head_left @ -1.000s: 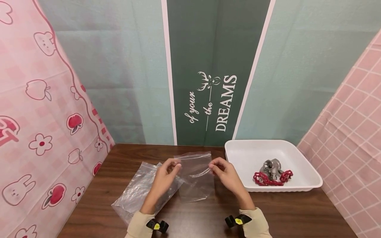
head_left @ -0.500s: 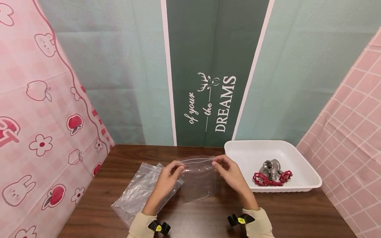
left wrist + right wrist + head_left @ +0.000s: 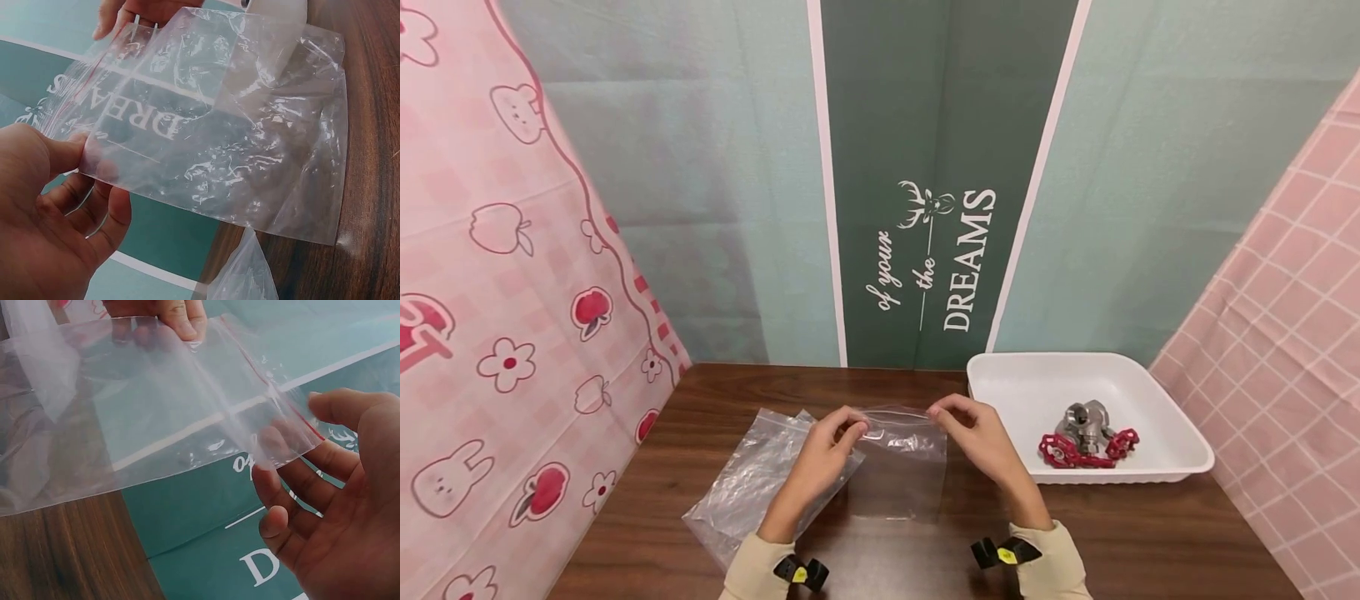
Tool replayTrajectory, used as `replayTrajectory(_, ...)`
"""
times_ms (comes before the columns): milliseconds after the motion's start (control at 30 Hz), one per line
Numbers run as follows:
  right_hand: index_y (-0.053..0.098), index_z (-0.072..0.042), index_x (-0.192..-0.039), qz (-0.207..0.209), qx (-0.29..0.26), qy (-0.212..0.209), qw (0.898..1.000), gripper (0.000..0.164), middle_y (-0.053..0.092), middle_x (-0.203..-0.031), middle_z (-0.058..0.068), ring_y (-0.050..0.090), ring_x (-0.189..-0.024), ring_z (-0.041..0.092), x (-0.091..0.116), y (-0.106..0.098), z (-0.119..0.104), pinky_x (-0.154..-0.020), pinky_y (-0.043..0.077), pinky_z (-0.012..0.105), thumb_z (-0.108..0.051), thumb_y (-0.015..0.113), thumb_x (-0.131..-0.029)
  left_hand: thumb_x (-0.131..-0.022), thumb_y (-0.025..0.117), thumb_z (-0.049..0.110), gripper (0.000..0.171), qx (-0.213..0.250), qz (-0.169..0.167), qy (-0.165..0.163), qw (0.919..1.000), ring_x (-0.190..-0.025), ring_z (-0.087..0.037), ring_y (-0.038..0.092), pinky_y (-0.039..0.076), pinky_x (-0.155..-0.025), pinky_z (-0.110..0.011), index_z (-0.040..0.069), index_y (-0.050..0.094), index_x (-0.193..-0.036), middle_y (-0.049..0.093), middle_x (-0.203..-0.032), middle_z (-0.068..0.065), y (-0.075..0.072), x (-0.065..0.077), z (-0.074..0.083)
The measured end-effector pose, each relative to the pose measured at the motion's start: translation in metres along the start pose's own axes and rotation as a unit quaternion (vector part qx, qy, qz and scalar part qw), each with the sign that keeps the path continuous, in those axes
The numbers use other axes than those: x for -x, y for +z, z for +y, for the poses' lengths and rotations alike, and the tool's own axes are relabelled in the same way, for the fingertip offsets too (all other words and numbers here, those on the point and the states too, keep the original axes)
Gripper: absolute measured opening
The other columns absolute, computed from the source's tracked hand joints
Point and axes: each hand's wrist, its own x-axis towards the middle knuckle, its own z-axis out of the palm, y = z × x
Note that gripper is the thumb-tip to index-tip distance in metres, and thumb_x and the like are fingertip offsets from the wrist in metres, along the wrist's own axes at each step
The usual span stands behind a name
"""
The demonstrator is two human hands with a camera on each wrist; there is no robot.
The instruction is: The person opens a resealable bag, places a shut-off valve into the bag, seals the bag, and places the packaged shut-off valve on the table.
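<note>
A clear zip-lock bag, with a red line along its seal in the wrist views, is stretched out above the table. My left hand pinches one side edge near the seal between thumb and fingers. At the opposite top corner is my right hand. In the right wrist view, that hand's fingers lie behind the bag's corner, while the thumb stands apart from the plastic. More clear plastic bags lie on the table to the left, partly hidden by the left forearm.
To the right stands a white tray holding metal valves with red handwheels. The table is dark wood. A green printed cloth hangs behind it, with pink cloths at both sides.
The bag's top edge has come down and tilted toward me, and its seal line now bows. My left hand has shifted slightly right. The tray and loose bags have not moved.
</note>
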Motion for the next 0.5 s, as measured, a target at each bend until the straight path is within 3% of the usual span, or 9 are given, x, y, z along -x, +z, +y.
replayTrajectory(167,0.08,-0.017,-0.102,-0.028,0.012,0.003,1.0,0.006,0.077,-0.093,0.0,0.059,-0.077,0.009,0.0009,-0.0008,-0.0021,-0.069,0.05,0.024,-0.021,0.076,-0.1,-0.108,0.062,0.018,0.013,-0.007,-0.007,-0.004,0.9999,-0.083,-0.031,0.065,0.052,-0.071,-0.024,0.02,0.075,-0.109,0.07,-0.095,-0.003,-0.0004,0.0003,0.0011)
replayTrajectory(367,0.08,-0.017,-0.101,-0.066,0.033,0.003,0.997,0.004,0.075,-0.089,-0.002,0.057,-0.07,0.009,0.001,0.0021,-0.0055,-0.064,0.05,0.025,-0.017,0.079,-0.097,-0.107,0.066,0.02,0.01,-0.012,-0.001,0.007,0.9999,-0.086,-0.011,0.064,0.053,-0.079,-0.024,0.021,0.075,-0.108,0.072,-0.1,0.003,0.0001,-0.0009,0.001)
replayTrajectory(500,0.078,-0.019,-0.101,-0.094,0.043,-0.001,0.995,0.006,0.072,-0.085,-0.004,0.058,-0.07,0.009,0.0009,0.0054,-0.0082,-0.065,0.051,0.025,-0.019,0.08,-0.096,-0.106,0.067,0.023,0.009,-0.004,-0.001,0.005,1.0,-0.085,-0.008,0.063,0.052,-0.079,-0.024,0.021,0.076,-0.107,0.07,-0.099,0.003,0.0026,-0.0017,0.0013)
